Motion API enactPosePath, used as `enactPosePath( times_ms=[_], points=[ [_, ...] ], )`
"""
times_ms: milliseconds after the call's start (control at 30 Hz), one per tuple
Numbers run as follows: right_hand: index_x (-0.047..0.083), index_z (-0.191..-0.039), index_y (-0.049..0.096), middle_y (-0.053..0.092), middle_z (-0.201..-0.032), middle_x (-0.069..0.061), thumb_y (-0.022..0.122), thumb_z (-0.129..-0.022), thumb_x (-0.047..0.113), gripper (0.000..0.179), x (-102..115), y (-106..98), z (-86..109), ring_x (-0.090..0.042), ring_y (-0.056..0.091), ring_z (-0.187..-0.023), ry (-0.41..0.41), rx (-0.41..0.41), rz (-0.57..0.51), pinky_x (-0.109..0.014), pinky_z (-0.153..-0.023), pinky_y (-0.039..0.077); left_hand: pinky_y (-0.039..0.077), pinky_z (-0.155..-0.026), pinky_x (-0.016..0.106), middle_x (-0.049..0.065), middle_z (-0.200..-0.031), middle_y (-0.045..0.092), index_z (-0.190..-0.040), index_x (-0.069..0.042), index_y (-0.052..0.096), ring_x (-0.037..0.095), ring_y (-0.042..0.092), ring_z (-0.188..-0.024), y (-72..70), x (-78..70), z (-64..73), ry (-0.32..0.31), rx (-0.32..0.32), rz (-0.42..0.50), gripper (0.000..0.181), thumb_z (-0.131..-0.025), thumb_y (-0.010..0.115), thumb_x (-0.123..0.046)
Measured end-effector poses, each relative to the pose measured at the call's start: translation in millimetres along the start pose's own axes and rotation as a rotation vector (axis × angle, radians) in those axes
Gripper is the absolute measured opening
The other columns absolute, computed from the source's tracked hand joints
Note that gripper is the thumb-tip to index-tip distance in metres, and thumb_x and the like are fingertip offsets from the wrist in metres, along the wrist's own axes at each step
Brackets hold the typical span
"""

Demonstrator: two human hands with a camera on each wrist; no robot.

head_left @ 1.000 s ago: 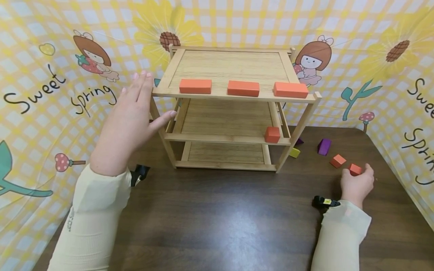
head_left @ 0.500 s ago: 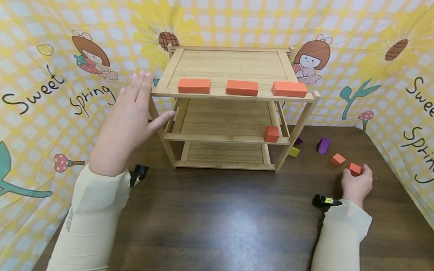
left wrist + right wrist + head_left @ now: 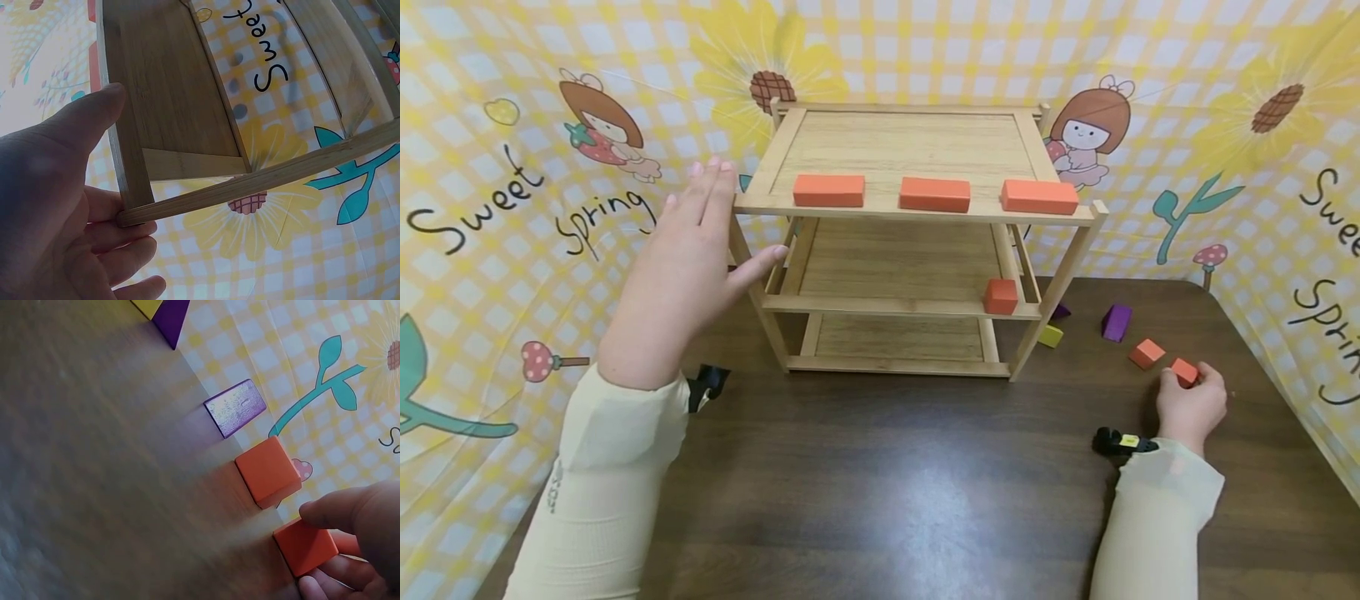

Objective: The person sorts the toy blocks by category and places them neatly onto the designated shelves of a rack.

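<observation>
At the right of the head view, my right hand (image 3: 1192, 410) pinches an orange cube (image 3: 305, 547) between thumb and fingers, low over the dark table. A second orange cube (image 3: 267, 470) sits just beside it. My left hand (image 3: 670, 271) holds the front left corner of a three-tier wooden shelf (image 3: 910, 146); in the left wrist view the thumb (image 3: 103, 103) lies along the rail and the fingers reach round the corner post. Three orange blocks, one of them the middle block (image 3: 935, 194), line the top tier's front edge. Another orange cube (image 3: 1001, 297) rests at the middle tier's right front.
A purple block (image 3: 1117, 322) lies behind the loose cubes. By the shelf's right leg are a yellow block (image 3: 1051, 336) and a dark purple piece (image 3: 1061, 312), partly hidden. A checked, patterned cloth (image 3: 910, 50) hangs at the back and sides of the table (image 3: 820, 483).
My right hand and the cube in it have shifted very slightly. My left hand stays at the shelf corner, and the blocks on the shelf have not moved.
</observation>
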State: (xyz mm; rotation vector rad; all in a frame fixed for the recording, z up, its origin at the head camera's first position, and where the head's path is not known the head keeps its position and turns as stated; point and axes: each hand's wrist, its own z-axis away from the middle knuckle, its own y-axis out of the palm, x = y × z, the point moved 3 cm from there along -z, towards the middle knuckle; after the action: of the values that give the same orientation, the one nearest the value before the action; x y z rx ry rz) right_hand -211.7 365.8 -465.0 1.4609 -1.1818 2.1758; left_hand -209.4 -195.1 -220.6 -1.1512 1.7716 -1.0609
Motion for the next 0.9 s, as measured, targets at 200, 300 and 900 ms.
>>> enactPosePath(
  times_ms=[200, 300, 900],
  points=[
    [0.000, -0.156, 0.035, 0.038, -0.158, -0.020, 0.052, -0.101, 0.023, 0.062, 3.0, -0.4, 0.9, -0.032, 0.035, -0.146, -0.042, -0.036, 0.015, -0.039, -0.121, 0.028, 0.010, -0.123, 0.056, 0.020, -0.167, 0.011, -0.162, 0.000, 0.011, 0.036, 0.007, -0.155, 0.3, 0.2, -0.4, -0.001, -0.005, -0.002, 0.095, -0.099, 0.062, -0.050],
    [-0.002, -0.154, 0.037, 0.042, -0.155, -0.022, 0.053, -0.100, 0.023, 0.061, 4.0, 0.5, 2.2, -0.033, 0.039, -0.143, -0.058, -0.050, 0.024, -0.040, -0.120, 0.031, 0.010, -0.123, 0.056, 0.021, -0.167, 0.012, -0.162, 0.000, 0.011, 0.036, 0.008, -0.155, 0.3, 0.4, -0.7, 0.001, -0.013, -0.003, 0.095, -0.098, 0.063, -0.049],
    [0.000, -0.155, 0.037, 0.042, -0.155, -0.021, 0.056, -0.101, 0.024, 0.062, 8.0, 3.3, 6.5, -0.032, 0.041, -0.142, -0.051, -0.017, 0.030, -0.039, -0.119, 0.033, 0.009, -0.123, 0.055, 0.021, -0.167, 0.011, -0.162, 0.000, 0.010, 0.035, 0.005, -0.155, 0.6, 1.2, 0.3, 0.001, 0.001, -0.010, 0.096, -0.099, 0.062, -0.050]
  ],
)
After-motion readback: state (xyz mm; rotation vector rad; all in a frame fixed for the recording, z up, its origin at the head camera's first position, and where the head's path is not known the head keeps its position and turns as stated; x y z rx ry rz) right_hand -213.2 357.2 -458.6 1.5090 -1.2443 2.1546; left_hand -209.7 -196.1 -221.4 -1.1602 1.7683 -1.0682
